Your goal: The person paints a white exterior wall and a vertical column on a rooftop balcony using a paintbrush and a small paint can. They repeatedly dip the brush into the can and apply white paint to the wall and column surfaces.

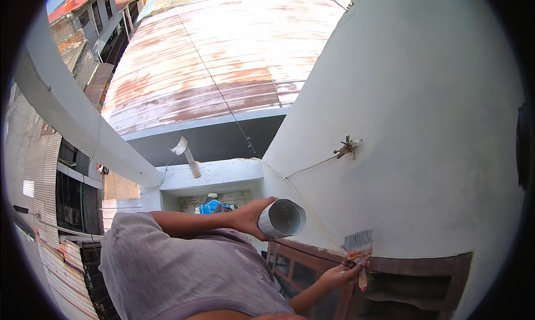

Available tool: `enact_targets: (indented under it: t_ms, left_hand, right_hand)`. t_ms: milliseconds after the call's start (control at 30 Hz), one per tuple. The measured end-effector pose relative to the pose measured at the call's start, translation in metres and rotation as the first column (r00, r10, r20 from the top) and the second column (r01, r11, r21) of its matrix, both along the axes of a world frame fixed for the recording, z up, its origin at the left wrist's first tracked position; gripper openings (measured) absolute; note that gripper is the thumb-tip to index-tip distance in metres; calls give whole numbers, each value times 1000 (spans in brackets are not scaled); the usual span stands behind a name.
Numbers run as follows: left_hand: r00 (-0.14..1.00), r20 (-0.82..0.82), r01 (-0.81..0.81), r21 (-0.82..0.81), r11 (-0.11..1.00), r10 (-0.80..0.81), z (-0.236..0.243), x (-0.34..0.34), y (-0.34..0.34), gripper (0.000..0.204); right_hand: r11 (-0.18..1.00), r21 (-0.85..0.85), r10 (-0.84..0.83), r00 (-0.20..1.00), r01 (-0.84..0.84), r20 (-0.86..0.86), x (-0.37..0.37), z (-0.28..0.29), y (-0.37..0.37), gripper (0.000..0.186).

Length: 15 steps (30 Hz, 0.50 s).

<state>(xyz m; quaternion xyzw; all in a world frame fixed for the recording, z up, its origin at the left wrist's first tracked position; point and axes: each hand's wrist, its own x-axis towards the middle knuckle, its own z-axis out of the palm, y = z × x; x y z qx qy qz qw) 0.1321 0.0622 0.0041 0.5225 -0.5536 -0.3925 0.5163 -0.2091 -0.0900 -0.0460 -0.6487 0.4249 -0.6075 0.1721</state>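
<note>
My left hand [251, 217] is wrapped round a grey cylindrical paint container [267, 222], held in front of my chest. Its open top faces up, and the inside looks grey and wet; how full it is I cannot tell. Lower and to the right, my right hand [341, 274] grips a flat paintbrush [358, 253] by its handle. The brush's grey-coated bristles [358, 240] point up and away from me, close to the pale grey wall [412, 153], though whether they touch it is unclear.
A brown wooden frame [423, 264] with dark openings stands low on the right. A cable [304, 194] runs along the wall to a small metal fixture [346, 147]. A white ledge [223, 172] bears a pale curved piece [180, 146]. Below lies a blue-and-white object [212, 205]. Rusty roofing [217, 58] spreads beyond.
</note>
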Motion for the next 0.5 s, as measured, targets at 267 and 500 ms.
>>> enact_targets:
  t_ms: [267, 500]
  left_hand:
    - [1000, 16, -2, -321, 947, 8, 30, 1, -48, 104]
    - [1000, -10, -13, -257, 966, 10, 30, 4, -42, 103]
  right_hand:
    - [709, 699, -228, 908, -92, 351, 37, -98, 104, 54]
    - [757, 651, -271, 875, -65, 402, 39, -60, 113, 47]
